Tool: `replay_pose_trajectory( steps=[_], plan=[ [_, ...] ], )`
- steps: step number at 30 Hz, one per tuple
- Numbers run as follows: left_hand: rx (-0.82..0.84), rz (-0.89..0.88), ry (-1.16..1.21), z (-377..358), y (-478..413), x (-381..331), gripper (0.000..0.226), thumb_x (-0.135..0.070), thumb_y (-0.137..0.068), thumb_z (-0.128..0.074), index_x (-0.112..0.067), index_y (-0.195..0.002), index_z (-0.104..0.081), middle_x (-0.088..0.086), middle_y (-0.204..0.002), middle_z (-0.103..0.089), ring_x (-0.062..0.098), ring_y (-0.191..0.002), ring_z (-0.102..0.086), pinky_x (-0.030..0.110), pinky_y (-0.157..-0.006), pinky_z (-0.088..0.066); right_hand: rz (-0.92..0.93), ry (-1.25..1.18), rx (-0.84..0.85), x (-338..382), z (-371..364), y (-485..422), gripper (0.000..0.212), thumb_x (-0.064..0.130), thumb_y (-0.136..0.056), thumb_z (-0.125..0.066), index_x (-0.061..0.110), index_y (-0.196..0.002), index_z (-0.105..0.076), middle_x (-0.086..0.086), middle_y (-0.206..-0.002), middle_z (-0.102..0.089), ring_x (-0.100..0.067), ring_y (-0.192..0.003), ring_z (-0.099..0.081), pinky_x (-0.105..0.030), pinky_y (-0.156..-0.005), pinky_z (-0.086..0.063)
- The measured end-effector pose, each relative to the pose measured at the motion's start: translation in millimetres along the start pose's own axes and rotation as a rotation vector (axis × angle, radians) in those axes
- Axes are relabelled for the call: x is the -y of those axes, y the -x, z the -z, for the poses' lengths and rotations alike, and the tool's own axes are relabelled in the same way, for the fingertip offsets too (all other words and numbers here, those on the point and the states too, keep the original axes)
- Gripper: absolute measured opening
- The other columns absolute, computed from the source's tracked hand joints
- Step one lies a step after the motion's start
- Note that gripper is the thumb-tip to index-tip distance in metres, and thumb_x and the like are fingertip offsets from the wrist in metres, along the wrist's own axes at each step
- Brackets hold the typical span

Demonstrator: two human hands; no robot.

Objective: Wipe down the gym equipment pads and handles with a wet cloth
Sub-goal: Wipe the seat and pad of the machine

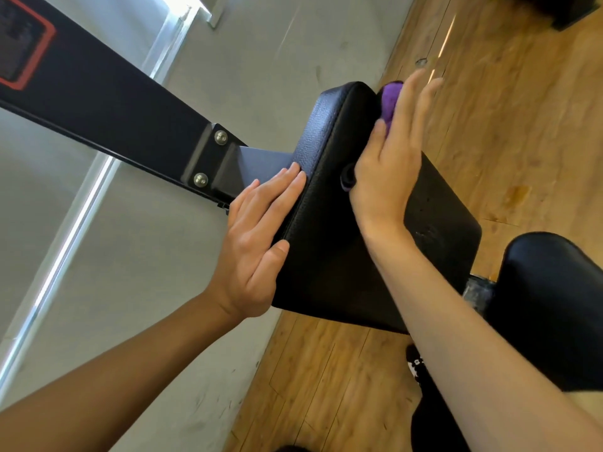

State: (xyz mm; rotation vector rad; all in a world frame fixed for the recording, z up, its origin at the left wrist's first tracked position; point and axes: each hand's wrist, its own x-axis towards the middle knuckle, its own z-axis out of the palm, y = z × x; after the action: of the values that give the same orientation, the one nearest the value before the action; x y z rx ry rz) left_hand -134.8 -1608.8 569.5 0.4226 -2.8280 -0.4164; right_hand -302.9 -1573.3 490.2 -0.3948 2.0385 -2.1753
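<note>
1. Right-hand fingers (421,93) were straight and slightly spread, lying flat on top of the purple cloth (390,99). They weren't pinching it, just pressing it onto the pad.
2. The cloth was bunched under the right hand (388,164), near the far end of the black seat pad (332,256). Purple poked out by the fingertips, and a darker bit showed at the heel of the palm.
3. Left-hand fingers (277,187) were straight and held close together, laid flat along the pad's side edge. The left hand (254,243) held nothing and looked like it was only steadying the pad.
4. Next to the left hand, the pad met a black steel beam (114,102) with a bolted bracket (221,137).
5. A second rounded black pad (554,288) sat low on the right, apart from both hands. Underneath everything was wooden floor (505,125).
6. Progress, and this is my guess: it looked like mid-wipe on the first pad's broad face. I couldn't spot a clear wet streak, so there was no telling how much of it was done.
7. The pad's side edge under the left hand, the rounded pad and any handles probably all still needed wiping. No handles were in view at all.
</note>
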Motion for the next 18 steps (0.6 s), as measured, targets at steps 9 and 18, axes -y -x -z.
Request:
replay_pose_trajectory(
  steps=[9, 18],
  plan=[
    [0.107, 0.026, -0.137, 13.0, -2.6, -11.3, 0.058, -0.015, -0.088, -0.040, 0.003, -0.141, -0.050, 0.015, -0.161, -0.040, 0.026, -0.147, -0.038, 0.057, -0.117, -0.035, 0.140, 0.004, 0.220, -29.8, 38.0, 167.2, 0.057, 0.034, -0.109, -0.035, 0.002, -0.156, -0.032, -0.014, -0.164, -0.032, -0.028, -0.154, -0.028, -0.052, -0.125, -0.025],
    [0.262, -0.167, -0.633, -2.1, -16.2, -34.1, 0.062, -0.033, -0.088, -0.053, -0.013, -0.147, -0.058, 0.008, -0.166, -0.036, 0.027, -0.159, -0.020, 0.056, -0.127, -0.019, 0.139, 0.064, 0.177, -45.2, 37.7, 102.4, 0.061, 0.046, -0.107, -0.041, 0.009, -0.155, -0.034, -0.009, -0.165, -0.031, -0.024, -0.157, -0.016, -0.045, -0.128, -0.017]
  ],
)
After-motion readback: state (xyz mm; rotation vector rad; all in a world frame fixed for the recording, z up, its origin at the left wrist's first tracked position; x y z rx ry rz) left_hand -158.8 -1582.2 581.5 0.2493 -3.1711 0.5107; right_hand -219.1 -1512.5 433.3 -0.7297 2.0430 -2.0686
